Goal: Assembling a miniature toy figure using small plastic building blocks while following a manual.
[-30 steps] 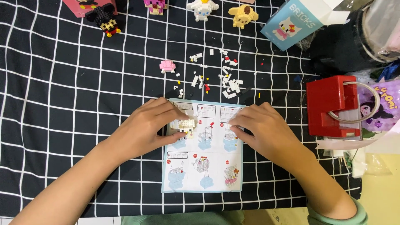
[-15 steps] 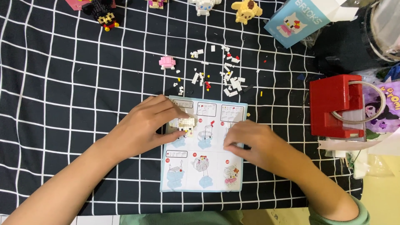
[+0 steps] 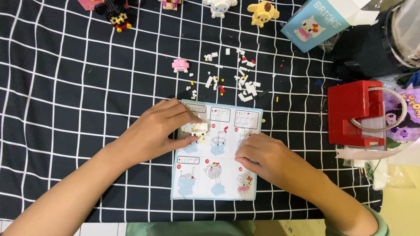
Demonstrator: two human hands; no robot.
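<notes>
Surface [image 3: 65,87]: black cloth with a white grid pattern. Leaflet [image 3: 218,175]: pale blue, with white panels and small red accents. Model [image 3: 195,128] at the left hand [image 3: 159,129]: white and cream bricks. Loose bricks [image 3: 238,78]: mostly white, a few red, yellow and black. Small build [image 3: 180,65]: pink. Figure [image 3: 264,9]: yellow. Figure [image 3: 116,15]: black with red and yellow. Box [image 3: 313,22]: light blue and white. Case [image 3: 352,113]: red. Sleeve [image 3: 380,225]: pale green.

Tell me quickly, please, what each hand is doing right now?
Left hand: pinching a small white brick model.
Right hand: fingers curled, resting on the instruction sheet.
</notes>
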